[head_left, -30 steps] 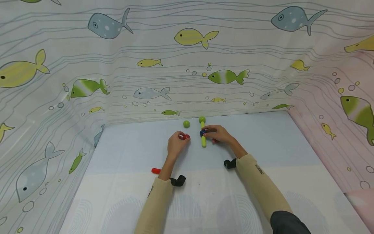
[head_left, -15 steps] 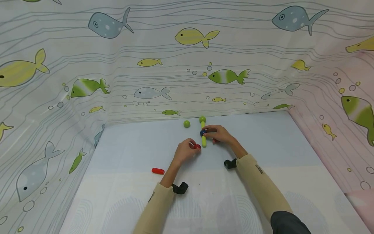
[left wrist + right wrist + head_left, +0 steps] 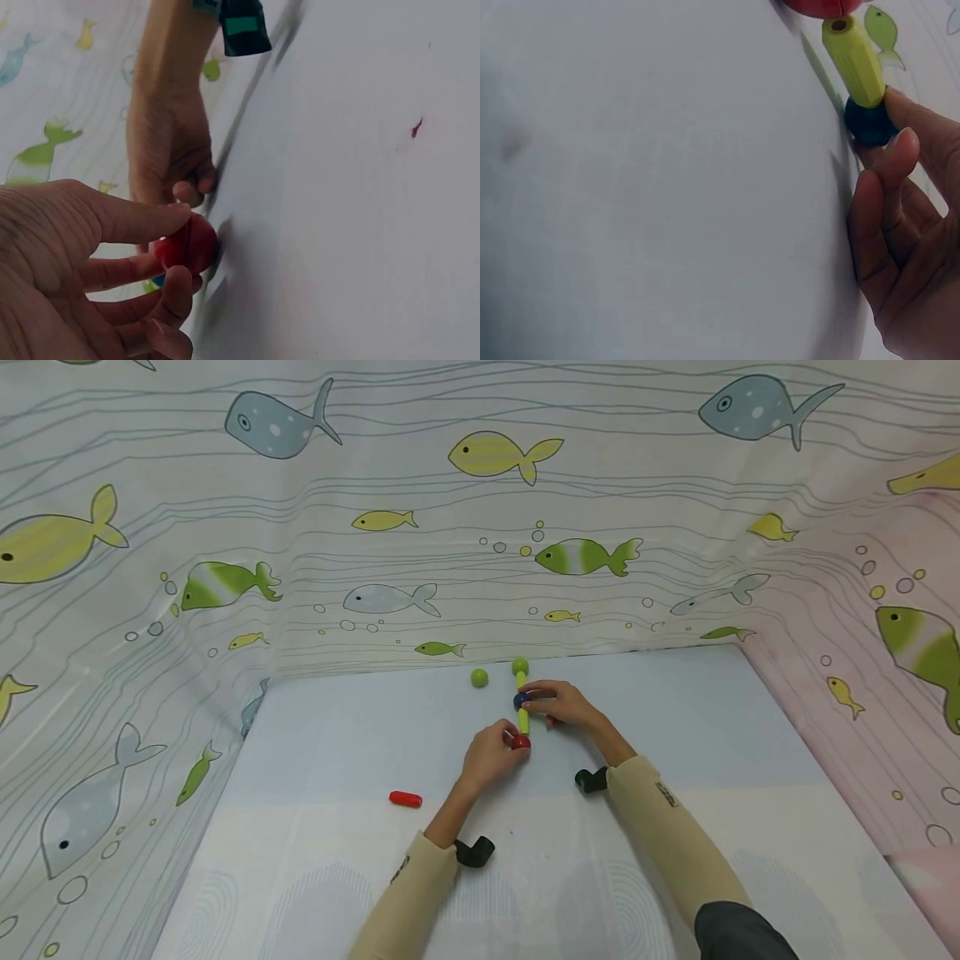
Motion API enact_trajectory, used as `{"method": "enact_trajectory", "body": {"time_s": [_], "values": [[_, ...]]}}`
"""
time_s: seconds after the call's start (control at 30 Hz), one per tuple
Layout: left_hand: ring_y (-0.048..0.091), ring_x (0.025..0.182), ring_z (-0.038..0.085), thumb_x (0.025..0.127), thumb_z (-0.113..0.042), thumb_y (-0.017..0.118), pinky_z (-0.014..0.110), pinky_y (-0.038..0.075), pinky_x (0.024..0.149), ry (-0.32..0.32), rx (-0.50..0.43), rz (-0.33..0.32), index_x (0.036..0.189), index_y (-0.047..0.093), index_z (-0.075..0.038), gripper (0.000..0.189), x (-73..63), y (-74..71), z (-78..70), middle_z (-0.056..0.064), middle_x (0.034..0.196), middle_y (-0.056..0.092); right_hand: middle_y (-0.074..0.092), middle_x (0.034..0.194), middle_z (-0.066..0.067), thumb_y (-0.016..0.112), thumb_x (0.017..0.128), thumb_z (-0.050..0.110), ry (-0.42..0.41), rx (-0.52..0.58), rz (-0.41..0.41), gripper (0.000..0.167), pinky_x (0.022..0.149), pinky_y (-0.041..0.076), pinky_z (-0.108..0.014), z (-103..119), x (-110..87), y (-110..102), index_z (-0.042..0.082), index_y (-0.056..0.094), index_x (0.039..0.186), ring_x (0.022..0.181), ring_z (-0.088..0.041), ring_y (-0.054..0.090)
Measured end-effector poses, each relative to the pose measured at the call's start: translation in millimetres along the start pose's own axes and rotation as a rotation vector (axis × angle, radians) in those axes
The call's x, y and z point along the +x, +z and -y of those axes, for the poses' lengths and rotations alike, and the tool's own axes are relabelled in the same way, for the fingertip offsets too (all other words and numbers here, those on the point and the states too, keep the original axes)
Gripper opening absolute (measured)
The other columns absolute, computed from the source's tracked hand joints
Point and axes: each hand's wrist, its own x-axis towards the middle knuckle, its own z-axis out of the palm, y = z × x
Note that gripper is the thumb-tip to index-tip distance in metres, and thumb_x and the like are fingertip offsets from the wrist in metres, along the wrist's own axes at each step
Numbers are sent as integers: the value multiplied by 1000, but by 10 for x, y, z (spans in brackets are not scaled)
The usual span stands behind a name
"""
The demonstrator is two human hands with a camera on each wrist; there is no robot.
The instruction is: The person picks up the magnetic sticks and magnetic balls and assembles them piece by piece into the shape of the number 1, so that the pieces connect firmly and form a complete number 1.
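My left hand (image 3: 492, 755) pinches a red ball (image 3: 521, 742) between thumb and fingers, at the near end of a yellow-green rod (image 3: 523, 722). In the right wrist view that rod's end face shows a dark spot beside the ball; whether they touch, I cannot tell. With thumb and fingertips, my right hand (image 3: 562, 703) holds a blue ball (image 3: 868, 124) at the rod's other end. Beyond it, a second yellow-green rod (image 3: 521, 680) leads to a green ball (image 3: 520, 667), all in one line.
A loose green ball (image 3: 479, 677) lies left of the chain's far end. Nearer me on the left is a red rod (image 3: 405, 799). The white tabletop (image 3: 315, 852) meets fish-patterned sheeting (image 3: 390, 560) at the back and sides.
My left hand has carried the red ball right and toward me, from left of the blue ball to the near rod's end. The red rod is now fully visible. My right hand stays put.
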Motion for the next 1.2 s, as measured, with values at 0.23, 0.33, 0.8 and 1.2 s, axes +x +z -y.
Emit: {"method": "enact_trajectory", "body": {"time_s": [0.23,0.33,0.8,1.2], "values": [[55,79,18,85,-20,78,34,47,69,-22,23,-33,104,62,-4,29,1,35,-43,7,92,65,63,125,-11,73,91,28,15,-3,-5,39,51,43,-26,17,-11,9,21,66,128,51,-17,52],[55,78,18,85,-20,78,34,47,70,-33,12,-39,103,61,-4,29,-3,41,-45,7,92,64,63,125,-11,73,91,27,9,-7,-8,38,51,44,-27,19,-14,13,21,65,128,51,-17,52],[56,83,19,87,-22,76,36,48,75,-17,-17,-55,105,63,-5,28,0,65,26,6,96,66,56,134,-14,75,90,30,-50,-79,-26,58,69,53,-32,21,-118,16,20,54,142,77,-22,63],[56,82,19,87,-24,77,36,48,74,-6,-26,-45,103,62,-5,29,10,40,47,6,94,65,66,111,-11,74,90,26,-58,-65,100,53,66,53,-34,69,-301,34,18,56,140,74,-24,65]]}}
